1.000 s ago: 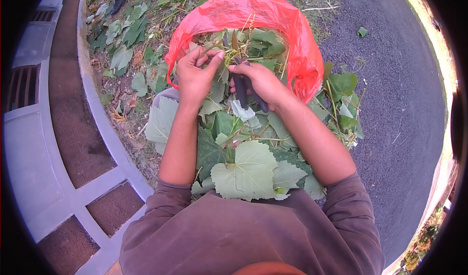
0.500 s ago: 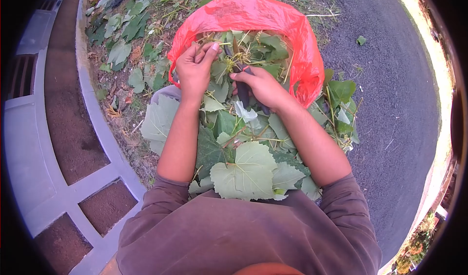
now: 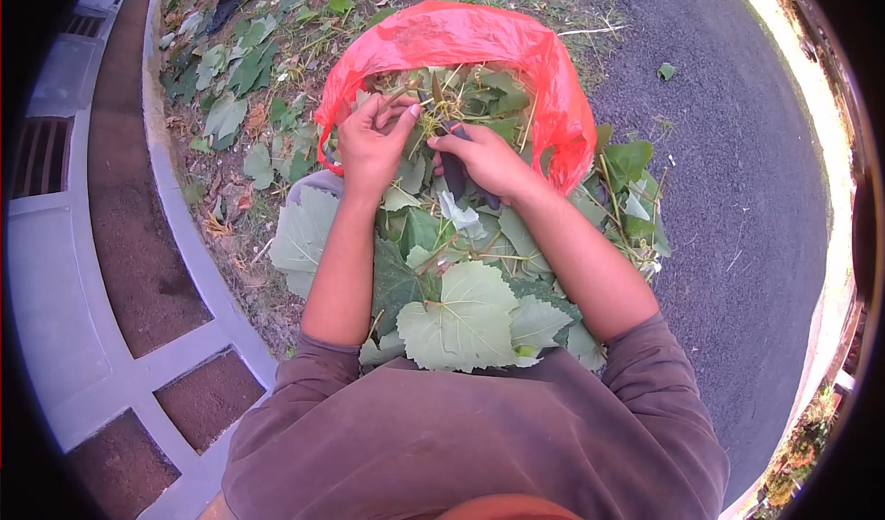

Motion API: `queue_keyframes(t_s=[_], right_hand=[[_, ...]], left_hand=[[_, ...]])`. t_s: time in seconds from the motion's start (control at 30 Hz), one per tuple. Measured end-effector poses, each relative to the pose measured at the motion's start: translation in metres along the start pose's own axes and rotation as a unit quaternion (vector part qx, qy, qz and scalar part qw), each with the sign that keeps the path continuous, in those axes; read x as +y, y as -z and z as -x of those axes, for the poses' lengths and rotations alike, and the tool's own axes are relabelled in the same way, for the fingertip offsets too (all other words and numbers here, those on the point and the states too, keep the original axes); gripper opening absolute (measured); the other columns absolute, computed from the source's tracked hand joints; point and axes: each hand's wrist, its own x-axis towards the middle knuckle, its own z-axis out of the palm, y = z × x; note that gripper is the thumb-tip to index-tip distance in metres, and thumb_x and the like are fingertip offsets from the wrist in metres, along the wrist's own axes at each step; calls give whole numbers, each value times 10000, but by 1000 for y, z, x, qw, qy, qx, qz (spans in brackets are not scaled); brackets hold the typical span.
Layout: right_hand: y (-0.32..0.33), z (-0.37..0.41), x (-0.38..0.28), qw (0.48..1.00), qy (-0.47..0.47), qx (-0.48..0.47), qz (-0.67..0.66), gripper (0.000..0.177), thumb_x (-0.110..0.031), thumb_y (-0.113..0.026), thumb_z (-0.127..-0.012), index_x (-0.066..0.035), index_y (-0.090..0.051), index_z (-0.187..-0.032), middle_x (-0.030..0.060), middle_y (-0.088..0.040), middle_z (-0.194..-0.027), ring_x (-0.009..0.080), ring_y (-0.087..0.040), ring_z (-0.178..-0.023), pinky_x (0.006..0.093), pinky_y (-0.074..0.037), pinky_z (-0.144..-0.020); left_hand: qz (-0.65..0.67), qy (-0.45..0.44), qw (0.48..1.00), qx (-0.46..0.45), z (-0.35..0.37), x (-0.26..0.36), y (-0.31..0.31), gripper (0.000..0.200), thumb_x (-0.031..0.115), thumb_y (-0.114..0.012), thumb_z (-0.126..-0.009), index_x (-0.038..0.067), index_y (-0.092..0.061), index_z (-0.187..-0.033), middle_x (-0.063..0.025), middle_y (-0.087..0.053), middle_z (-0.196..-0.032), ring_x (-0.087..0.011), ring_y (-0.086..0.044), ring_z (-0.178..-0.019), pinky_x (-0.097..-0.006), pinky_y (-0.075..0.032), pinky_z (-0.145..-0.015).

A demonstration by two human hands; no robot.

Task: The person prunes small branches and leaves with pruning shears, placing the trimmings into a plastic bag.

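Observation:
A red plastic bag (image 3: 461, 33) lies with its mouth wide, cut stems, curly tendrils and green leaves inside it. At the left of its mouth my left hand (image 3: 371, 151) is closed, thumb and fingers pinching a thin vine stem (image 3: 398, 91). My right hand (image 3: 487, 159) wraps around the dark handles of pruning shears (image 3: 454, 175). Their blades point up toward the left hand, beside a yellow-green tuft of tendrils (image 3: 441, 114). Large lobed leaves (image 3: 461, 317) are heaped between my forearms, over my lap.
More cut leaves (image 3: 226, 114) lie scattered on the ground at upper left, near another person's foot in a dark shoe (image 3: 229, 5). A pale concrete kerb and drain (image 3: 175, 206) run along the left. Grey asphalt (image 3: 737, 225) spreads at right, with one small leaf (image 3: 666, 71).
The view has shifted slightly, and more of the other person's leg and shoe shows at upper left. Both hands keep nearly the same position and hold.

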Motion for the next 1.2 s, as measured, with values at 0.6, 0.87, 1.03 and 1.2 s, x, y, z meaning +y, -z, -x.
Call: queue_keyframes(t_s=[0.6, 0.87, 1.03, 1.2], right_hand=[[1, 3, -3, 1000, 22, 18, 14, 275, -255, -706, -1006, 10, -694, -1079, 65, -720, -896, 149, -694, -840, 323, -556, -806], [3, 1, 3, 995, 42, 23, 85, 363, -342, -731, -966, 12, -712, -1043, 66, -731, -916, 165, -682, -859, 325, -523, -799], [2, 1, 1, 984, 56, 45, 162, 353, -350, -733, -974, 1, -707, -1004, 48, -716, -822, 167, -672, -746, 343, -534, -720], [4, -1, -2, 987, 24, 45, 152, 310, -328, -752, -988, -34, -685, -918, 31, -684, -736, 134, -637, -617, 325, -510, -600]], left_hand=[[105, 1, 994, 27, -4, 3, -2, 296, -59, -747, -966, 32, -514, -808, -130, -785, -1063, -118, -735, -969, -274, -598, -831], [62, 3, 998, 17, 2, 2, -4, 77, -33, -784, -949, -51, -728, -1000, -79, -791, -1003, -66, -691, -918, -248, -585, -819], [51, 10, 999, 10, 2, 4, -5, 154, -12, -794, -948, -59, -769, -1093, -47, -789, -985, -48, -680, -900, -233, -575, -814], [28, 21, 999, 24, 4, 16, -2, 211, -34, -774, -958, -50, -759, -1168, -37, -763, -1003, -73, -687, -913, -254, -572, -830]])
